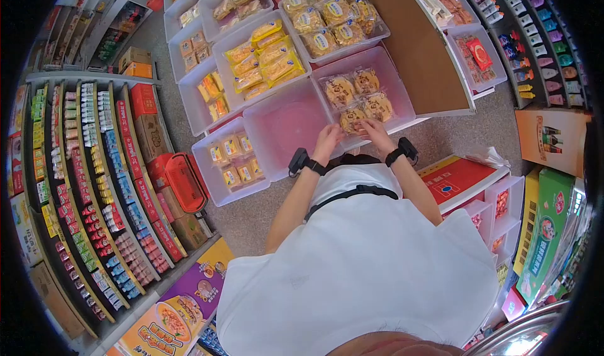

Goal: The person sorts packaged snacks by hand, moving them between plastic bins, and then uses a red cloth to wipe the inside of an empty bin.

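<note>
A clear plastic bin [401, 98] in front of me holds several round, flat pastries in clear wrappers with brown print. Both hands are at its near side, around the nearest wrapped pastry [352, 119]. My right hand [372, 133] has its fingers curled onto the right edge of that wrapper. From the left side, my left hand [329, 137] closes on the same packet, its fingertips partly hidden. Just left of this bin stands another bin [286, 126] with a bare pinkish bottom.
Bins with yellow packets [274, 59], wrapped noodle-like cakes [333, 16] and small packs [236, 158] surround these two. A brown board [418, 48] lies to the right. Shelves of drinks [94, 186] and a red basket [187, 183] stand at left, a red carton [462, 180] at right.
</note>
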Motion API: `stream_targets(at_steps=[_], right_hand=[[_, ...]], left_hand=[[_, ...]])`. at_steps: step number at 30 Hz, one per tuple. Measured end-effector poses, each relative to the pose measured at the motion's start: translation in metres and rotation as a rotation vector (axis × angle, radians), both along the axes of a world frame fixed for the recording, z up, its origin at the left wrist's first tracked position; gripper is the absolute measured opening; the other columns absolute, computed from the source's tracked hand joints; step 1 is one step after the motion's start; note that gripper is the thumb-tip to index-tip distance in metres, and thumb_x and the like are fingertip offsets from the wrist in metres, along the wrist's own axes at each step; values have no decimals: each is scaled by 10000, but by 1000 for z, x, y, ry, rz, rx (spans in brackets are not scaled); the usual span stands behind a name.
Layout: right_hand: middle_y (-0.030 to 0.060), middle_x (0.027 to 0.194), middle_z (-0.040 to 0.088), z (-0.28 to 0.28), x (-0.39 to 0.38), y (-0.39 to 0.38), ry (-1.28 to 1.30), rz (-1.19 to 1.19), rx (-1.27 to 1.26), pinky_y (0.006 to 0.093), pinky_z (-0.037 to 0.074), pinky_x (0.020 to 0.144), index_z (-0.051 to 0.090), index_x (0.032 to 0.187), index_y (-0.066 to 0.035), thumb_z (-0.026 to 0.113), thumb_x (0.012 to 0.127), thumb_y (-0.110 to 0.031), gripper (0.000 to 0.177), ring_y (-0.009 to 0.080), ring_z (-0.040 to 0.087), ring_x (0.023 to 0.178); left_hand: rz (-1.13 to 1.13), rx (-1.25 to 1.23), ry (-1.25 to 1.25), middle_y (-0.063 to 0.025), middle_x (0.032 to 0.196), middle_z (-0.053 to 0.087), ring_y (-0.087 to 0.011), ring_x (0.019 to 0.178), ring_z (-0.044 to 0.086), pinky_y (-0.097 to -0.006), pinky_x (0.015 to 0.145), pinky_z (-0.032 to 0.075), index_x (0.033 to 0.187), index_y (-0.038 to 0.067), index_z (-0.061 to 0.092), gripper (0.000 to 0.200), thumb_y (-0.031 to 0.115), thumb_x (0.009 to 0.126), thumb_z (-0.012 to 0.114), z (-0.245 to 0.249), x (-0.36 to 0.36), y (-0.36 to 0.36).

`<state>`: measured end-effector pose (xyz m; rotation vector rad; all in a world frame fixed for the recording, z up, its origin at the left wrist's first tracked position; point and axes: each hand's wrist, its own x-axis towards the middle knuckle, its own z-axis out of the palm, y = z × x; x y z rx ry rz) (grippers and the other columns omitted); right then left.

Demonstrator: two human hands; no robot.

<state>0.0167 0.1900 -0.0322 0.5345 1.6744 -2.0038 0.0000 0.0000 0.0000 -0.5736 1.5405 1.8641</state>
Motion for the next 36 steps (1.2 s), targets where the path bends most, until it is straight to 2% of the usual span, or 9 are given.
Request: stream_targets(at_steps=[9,11,14,21,24,27,29,32,36], right_hand=[[146,969,601,-42,-44,31,140,23,612,369,441,748,603,1000,-31,540,812,-311,344,279,577,875],[201,1091,543,-44,-55,39,316,79,1138,391,400,852,567,1019,31,548,817,-300,389,311,515,998],[244,1135,499,-74,-68,51,179,14,1103,420,350,922,523,1093,23,555,796,-314,450,383,445,1076],[275,1107,528,-65,-68,71,-16,108,1015,423,393,897,474,1150,31,555,794,-313,501,396,505,1045],[274,1085,548,-93,-72,84,-10,143,890,414,405,884,476,1148,37,551,795,-320,508,391,531,1018],[255,1078,561,-15,-79,70,17,270,893,406,404,886,480,1161,25,541,800,-326,507,386,527,1028],[248,1076,566,-31,-80,73,-13,225,879,404,405,886,479,1170,20,542,799,-332,515,381,528,1030],[239,1074,572,-16,-80,72,-44,154,824,396,407,886,478,1182,10,547,798,-336,522,370,532,1032],[210,1050,593,-24,-74,73,107,29,834,354,430,854,497,1160,8,550,823,-277,444,310,569,1000]], left_hand=[[-46,50,-128,-110,986,544,-198,892,558,-290,758,454,1071,-6,485,310,237,880,461,-59,-25,63],[-44,72,-154,-91,991,542,-189,861,551,-293,744,447,1084,19,491,316,258,884,440,-77,-31,77],[-85,39,-238,-96,1117,519,-192,959,539,-313,805,432,1165,8,454,379,272,894,438,-100,-40,91],[-108,35,-103,-6,886,554,-122,743,498,-284,677,400,979,91,539,170,175,858,453,-149,-43,103],[-159,42,-91,-6,905,545,-133,779,492,-298,726,400,1012,98,531,194,170,850,452,-146,-45,109],[-49,33,-125,-10,874,516,-145,797,471,-311,780,386,1003,104,521,187,183,846,456,-132,-42,119],[72,6,-229,-38,846,531,-128,712,449,-285,617,384,1144,42,493,332,161,836,448,-134,-40,123],[109,100,-206,-27,867,524,-134,714,446,-293,633,385,1176,82,474,345,149,840,438,-132,-39,120],[70,289,-117,-6,851,465,-122,773,465,-255,707,409,1000,103,477,139,132,865,458,-120,-41,104]])
